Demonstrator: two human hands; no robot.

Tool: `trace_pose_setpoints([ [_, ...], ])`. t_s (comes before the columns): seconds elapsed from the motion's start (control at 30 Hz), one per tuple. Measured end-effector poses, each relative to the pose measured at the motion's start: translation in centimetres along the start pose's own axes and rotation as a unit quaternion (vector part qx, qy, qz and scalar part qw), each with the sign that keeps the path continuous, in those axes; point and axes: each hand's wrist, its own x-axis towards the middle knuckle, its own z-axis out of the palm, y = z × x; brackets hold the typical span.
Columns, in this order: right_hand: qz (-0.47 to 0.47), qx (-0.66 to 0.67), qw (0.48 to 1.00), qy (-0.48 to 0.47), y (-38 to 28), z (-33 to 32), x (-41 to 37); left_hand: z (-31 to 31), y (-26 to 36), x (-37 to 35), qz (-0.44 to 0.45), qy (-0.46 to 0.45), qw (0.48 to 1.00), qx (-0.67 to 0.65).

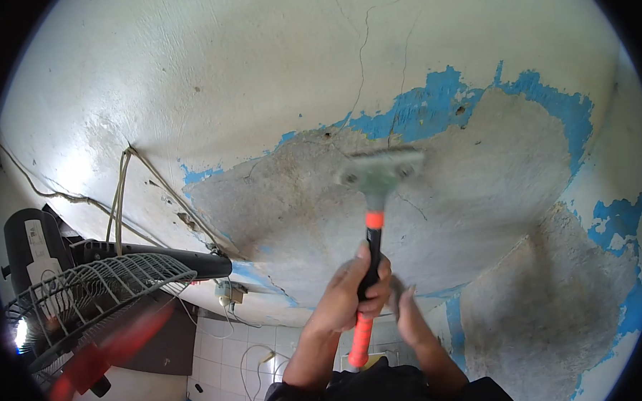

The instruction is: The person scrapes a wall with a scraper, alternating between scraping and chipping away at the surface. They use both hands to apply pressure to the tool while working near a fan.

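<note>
While left hand [345, 297] grips scraper [375, 235], paint edge [423, 111] above, fan [109, 281] well apart

One head-worn, wide-angle camera looks forward at a nearby wall [258, 67] and down past the wearer's arms [308, 360] to the tiled floor [231, 353]

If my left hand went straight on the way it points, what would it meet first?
Your left hand grips the scraper, so its head would lead, likely meeting the bare grey wall; depth is unclear, so it may already be touching.
</note>
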Motion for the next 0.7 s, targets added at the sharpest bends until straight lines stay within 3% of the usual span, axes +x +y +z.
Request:
trace_pose_setpoints([
  [0.07,-0.044,-0.011,0.999,0.019,-0.8,-1.8,2.4,0.4,-0.7,0.0,-0.065,0.013,0.998,0.010],
  [0.17,0.005,-0.051,0.998,-0.047,-6.0,-0.2,5.0,0.2,-3.1,0.8,-0.049,0.036,0.998,0.008],
  [0.3,-0.006,0.051,0.994,-0.098,-5.7,-0.1,6.3,0.2,-2.6,-0.4,0.066,0.060,0.987,0.135],
  [0.33,-0.018,0.056,0.994,-0.091,-6.1,0.0,6.6,-2.0,-3.6,-1.1,0.071,0.016,0.988,0.138],
  [0.43,-0.084,0.052,0.992,-0.081,-6.8,-0.5,7.7,-2.2,-5.6,-3.8,0.113,0.077,0.959,0.249],
  [0.57,-0.038,0.063,0.994,-0.075,-7.5,0.0,7.6,-2.6,-9.2,-5.9,0.145,0.127,0.951,0.242],
  [0.7,-0.057,0.090,0.993,-0.053,-8.1,0.6,7.9,0.3,-10.3,-5.8,0.175,0.214,0.934,0.225],
])
